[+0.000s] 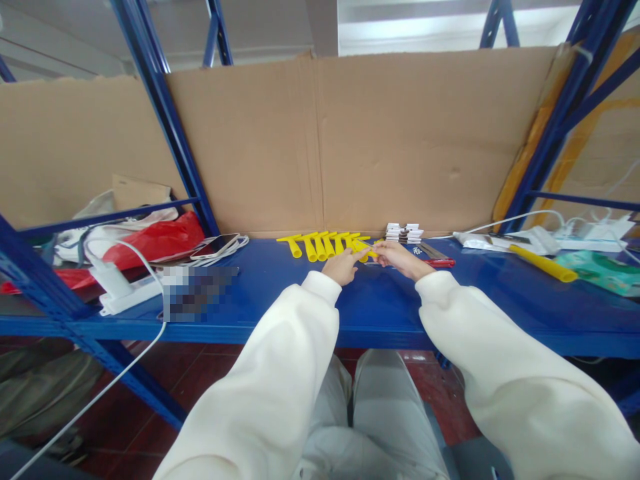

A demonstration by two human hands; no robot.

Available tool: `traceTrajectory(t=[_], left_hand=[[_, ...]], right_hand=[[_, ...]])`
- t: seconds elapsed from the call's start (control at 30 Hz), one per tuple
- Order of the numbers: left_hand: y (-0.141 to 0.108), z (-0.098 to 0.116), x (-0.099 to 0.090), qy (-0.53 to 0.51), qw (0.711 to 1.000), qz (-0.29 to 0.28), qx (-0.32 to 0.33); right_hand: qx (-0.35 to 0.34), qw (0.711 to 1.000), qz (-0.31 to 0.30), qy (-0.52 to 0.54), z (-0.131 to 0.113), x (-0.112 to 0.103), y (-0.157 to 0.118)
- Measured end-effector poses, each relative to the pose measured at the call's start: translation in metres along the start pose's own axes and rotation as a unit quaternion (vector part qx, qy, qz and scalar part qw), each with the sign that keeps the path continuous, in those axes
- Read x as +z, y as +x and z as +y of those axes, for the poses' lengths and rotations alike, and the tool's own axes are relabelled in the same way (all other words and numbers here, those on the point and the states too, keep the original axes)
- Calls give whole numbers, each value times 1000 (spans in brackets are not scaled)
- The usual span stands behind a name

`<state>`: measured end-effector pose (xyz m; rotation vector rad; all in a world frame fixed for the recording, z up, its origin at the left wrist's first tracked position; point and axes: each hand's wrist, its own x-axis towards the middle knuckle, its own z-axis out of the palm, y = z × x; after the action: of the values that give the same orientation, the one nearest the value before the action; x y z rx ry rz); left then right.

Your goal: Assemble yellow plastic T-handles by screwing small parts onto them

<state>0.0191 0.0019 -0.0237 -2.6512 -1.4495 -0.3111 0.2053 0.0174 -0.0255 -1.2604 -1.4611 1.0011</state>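
Two bare hands, the left hand (342, 267) and the right hand (401, 258), are held close together at a blue shelf (280, 300), a yellow tool (371, 255) set between their fingertips, neither clearly nearer. Its long axis is partly hidden; whether it is gripped cannot be told. Yellow T-shaped tools (320, 249) are lined up leftward.

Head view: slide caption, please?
Left hand and right hand close together at a row of yellow T-shaped pieces on a blue shelf.
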Motion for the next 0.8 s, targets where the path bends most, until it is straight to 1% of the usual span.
traceTrajectory(t=[0.13, 0.33, 0.43, 0.63, 0.8], left_hand=[[-2, 1, -2, -3, 1000, 3, -1], [0, 0, -4, -39, 999, 19, -9], [2, -2, -3, -60, 998, 28, -5], [4, -4, 2, -91, 995, 49, 5], [6, -6, 5, -108, 992, 62, 8]], right_hand=[[2, 999, -21, 34, -2, 0, -5], [-6, 995, -43, 87, -2, -2, -6], [-14, 995, -55, 84, 1, -5, -5], [-57, 991, -89, 82, 10, -11, 2], [-61, 991, -91, 78, 13, -12, 3]])
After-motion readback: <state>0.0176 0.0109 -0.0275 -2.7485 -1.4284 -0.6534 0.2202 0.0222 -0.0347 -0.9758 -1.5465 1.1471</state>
